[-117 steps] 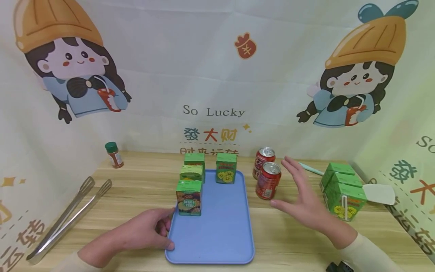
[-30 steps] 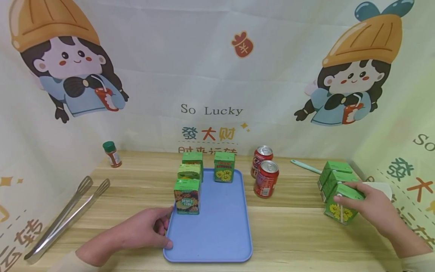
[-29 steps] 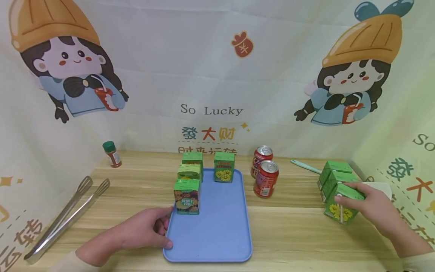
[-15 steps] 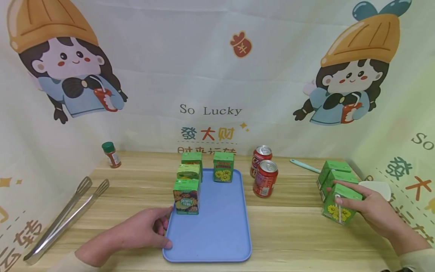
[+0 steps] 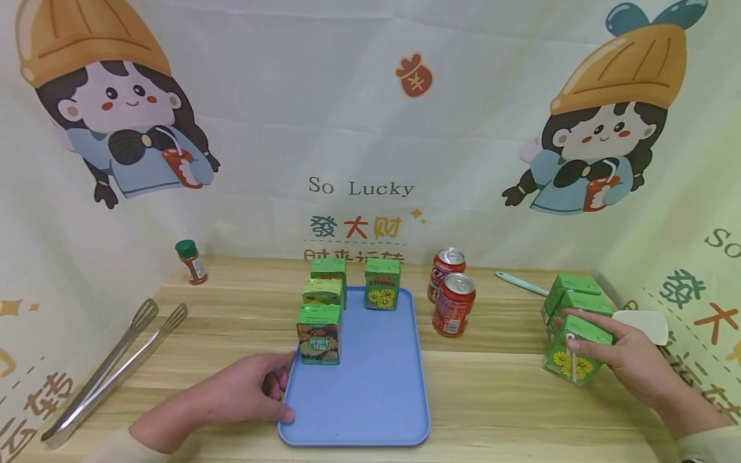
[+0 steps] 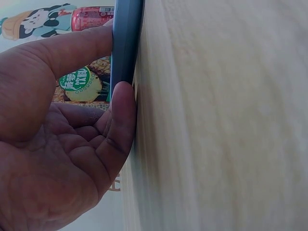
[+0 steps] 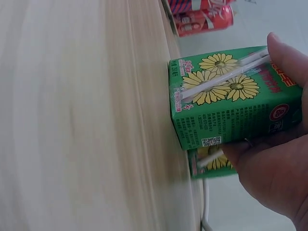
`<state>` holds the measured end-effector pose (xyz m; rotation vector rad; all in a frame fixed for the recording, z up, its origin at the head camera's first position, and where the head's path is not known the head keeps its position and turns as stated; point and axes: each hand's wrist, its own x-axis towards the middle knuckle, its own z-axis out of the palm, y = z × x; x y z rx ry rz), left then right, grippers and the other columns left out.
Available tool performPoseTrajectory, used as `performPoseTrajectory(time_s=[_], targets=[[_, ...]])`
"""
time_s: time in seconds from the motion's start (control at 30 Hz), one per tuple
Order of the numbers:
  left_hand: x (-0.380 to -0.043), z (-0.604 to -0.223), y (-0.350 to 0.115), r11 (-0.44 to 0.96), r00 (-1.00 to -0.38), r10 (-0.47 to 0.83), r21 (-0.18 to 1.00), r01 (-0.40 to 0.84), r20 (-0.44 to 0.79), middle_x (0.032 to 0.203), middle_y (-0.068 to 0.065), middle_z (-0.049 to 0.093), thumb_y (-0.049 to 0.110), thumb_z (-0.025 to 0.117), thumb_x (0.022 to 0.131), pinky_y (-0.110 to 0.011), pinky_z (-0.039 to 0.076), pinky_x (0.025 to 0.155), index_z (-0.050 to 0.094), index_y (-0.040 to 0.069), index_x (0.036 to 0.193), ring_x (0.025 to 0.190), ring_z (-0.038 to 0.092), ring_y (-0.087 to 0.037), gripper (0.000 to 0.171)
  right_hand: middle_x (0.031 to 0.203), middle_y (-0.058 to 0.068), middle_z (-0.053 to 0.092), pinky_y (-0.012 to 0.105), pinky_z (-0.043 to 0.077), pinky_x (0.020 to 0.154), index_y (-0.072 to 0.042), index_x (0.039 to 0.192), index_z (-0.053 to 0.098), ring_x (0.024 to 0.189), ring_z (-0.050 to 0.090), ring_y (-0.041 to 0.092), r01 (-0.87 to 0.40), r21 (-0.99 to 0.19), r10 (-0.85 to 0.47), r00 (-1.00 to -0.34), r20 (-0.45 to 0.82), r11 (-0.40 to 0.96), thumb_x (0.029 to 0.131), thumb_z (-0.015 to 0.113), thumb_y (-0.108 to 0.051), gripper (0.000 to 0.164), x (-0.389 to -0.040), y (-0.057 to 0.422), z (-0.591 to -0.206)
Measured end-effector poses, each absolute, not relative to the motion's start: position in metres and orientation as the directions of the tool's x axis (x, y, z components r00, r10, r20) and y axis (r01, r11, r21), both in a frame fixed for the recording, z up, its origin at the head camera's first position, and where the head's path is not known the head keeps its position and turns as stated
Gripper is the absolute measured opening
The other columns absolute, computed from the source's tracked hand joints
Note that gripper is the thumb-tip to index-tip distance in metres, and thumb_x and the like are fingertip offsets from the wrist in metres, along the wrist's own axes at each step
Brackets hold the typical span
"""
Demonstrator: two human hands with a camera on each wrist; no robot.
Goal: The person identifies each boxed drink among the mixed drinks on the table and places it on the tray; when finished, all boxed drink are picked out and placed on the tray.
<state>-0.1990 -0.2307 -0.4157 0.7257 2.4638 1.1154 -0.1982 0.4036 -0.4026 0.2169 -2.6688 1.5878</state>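
Observation:
At the right in the head view, my right hand (image 5: 633, 357) grips a green drink carton (image 5: 586, 329) with yellow flowers and a straw on its front. Thumb and fingers span its sides; the carton (image 7: 216, 115) leans slightly. Two matching cartons (image 5: 573, 283) stand close behind it. My left hand (image 5: 240, 392) holds the left edge of a blue tray (image 5: 370, 405), thumb on the rim; in the left wrist view a fingertip (image 6: 124, 98) presses the tray's side. Along the tray's left side stand three cartons (image 5: 318, 341), and another flowered carton (image 5: 381, 286) is at its back right.
Two red soda cans (image 5: 454, 305) stand right of the tray. A spatula with a white blade (image 5: 642, 325) and pale green handle (image 5: 521, 283) lies behind the right-hand cartons. Metal tongs (image 5: 110, 379) lie at the left, near a green-capped spice jar (image 5: 192, 263).
My right hand has gone from open beside the cans to the front right carton, gripped it, and shifted it slightly left, away from the two behind. My left hand stays on the tray.

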Motion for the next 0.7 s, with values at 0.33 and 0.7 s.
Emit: performPoseTrajectory(time_s=[0.33,0.7], targets=[[-0.199,-0.415,-0.228,0.537,-0.804,0.588,0.787,0.303,-0.092,0.098,-0.003,0.064,0.018,0.097,0.085,-0.025,0.053,0.073,0.036,-0.021,0.161,0.086,0.062,-0.016,0.105,0.138,-0.013,0.075,0.021,0.057,0.093,-0.009,0.158,0.063,0.124,0.068,-0.002,-0.184,-0.911,-0.228,-0.968,0.103,0.369,0.109,0.07,-0.005,0.05,-0.192,0.378,-0.403],[-0.197,-0.413,-0.23,0.537,-0.81,0.578,0.794,0.285,-0.101,0.098,-0.004,0.064,0.016,0.097,0.085,-0.025,0.052,0.073,0.032,-0.024,0.16,0.086,0.061,-0.017,0.107,0.142,-0.003,0.075,0.024,0.058,0.098,-0.001,0.156,0.062,0.128,0.067,0.001,-0.205,-0.915,-0.315,-0.945,0.092,0.349,0.106,0.076,-0.009,0.052,-0.195,0.33,-0.396]])
